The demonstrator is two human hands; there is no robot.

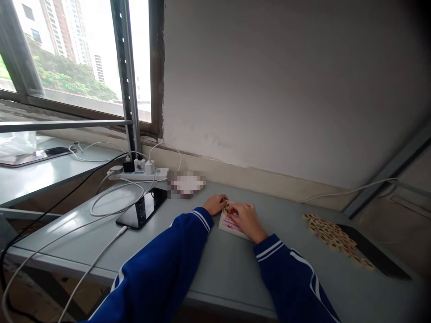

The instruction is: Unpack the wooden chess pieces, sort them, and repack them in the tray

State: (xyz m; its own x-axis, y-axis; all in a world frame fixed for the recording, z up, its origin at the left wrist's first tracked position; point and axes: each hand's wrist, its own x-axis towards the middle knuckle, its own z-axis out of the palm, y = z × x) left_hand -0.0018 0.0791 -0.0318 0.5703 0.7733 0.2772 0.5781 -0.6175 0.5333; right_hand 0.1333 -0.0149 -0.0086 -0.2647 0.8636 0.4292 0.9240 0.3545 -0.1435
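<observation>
Left hand (214,204), right hand (245,220) on crosswise printed card (233,229)

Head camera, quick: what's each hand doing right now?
Left hand: curled, fingertips at a small patterned tile; grip unclear.
Right hand: curled over the same tile, above a white printed card; grip unclear.

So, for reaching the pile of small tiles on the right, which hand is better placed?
Probably the right hand: it rests on the white card on the side nearer the pile of small tiles. The left hand is farther away, with the right hand between it and the pile.
</observation>
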